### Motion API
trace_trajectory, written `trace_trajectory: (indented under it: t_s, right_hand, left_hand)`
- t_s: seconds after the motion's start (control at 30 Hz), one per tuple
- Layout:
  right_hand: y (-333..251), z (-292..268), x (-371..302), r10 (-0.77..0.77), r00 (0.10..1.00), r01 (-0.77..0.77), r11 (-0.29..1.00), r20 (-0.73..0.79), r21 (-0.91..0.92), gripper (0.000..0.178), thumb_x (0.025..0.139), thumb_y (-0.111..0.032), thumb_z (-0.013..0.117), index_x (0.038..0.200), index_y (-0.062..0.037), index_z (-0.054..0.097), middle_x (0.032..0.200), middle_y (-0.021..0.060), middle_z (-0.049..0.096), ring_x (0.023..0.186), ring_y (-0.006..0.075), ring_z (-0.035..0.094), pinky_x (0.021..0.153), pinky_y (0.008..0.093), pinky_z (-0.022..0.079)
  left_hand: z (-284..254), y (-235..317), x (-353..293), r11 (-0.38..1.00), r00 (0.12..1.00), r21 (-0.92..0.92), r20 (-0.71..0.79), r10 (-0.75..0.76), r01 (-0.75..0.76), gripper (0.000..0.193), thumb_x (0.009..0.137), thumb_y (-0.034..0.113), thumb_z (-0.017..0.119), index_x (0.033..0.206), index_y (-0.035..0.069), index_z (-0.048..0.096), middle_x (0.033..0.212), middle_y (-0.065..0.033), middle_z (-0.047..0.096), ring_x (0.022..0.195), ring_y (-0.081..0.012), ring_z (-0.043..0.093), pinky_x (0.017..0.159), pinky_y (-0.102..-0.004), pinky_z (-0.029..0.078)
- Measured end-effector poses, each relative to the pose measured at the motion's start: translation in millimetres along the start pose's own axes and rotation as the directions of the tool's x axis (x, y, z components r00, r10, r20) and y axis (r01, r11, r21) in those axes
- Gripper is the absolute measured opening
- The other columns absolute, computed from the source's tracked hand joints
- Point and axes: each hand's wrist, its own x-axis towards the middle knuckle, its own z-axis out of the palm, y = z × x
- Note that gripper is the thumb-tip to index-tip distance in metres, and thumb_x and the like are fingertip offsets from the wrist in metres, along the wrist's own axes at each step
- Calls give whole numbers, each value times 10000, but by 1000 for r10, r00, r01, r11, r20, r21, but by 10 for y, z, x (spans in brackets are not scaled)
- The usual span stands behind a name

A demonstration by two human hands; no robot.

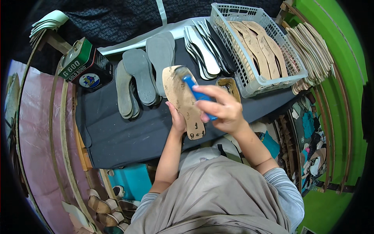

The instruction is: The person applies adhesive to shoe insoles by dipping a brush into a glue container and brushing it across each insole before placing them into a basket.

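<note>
My left hand (178, 120) holds a tan insole board (181, 99) above the dark tabletop, thumb along its left edge and the other fingers hidden beneath. Small dark marks dot the board's face. In my right hand (226, 107) is a brush with a blue handle (189, 82), its fingers wrapped round it. The bristle end, slightly blurred, lies over the board's wide upper part; I cannot tell whether it touches. Just behind my right hand stands a small open tan container (233, 88), partly covered by the hand.
Stacks of grey insoles (138, 70) lie left of the board, white and black shaped pieces (208, 62) beyond it. A perforated plastic crate (255, 86) holds several tan boards. A green and black metal can (93, 74) stands at the left; more boards (311, 54) are stacked far right.
</note>
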Motion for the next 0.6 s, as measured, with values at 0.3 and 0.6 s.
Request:
trace_trajectory:
  t_s: [0.3,0.6]
  right_hand:
    - [51,142,116,-45,999,45,999,-9,-16,347,593,-30,679,933,-83,633,1102,194,579,902,343,614,763,374,513]
    - [71,82,149,-88,996,85,990,-20,-111,307,602,-36,676,906,-47,638,1082,232,590,847,344,626,706,366,521]
  left_hand:
    - [-67,-31,-56,925,973,313,151,176,-215,975,751,800,16,1108,32,499,848,-122,593,700,-215,593,615,-321,500]
    - [-108,-46,-62,922,943,254,238,234,-293,939,788,771,103,1313,36,355,1130,-123,544,931,-209,587,796,-331,491]
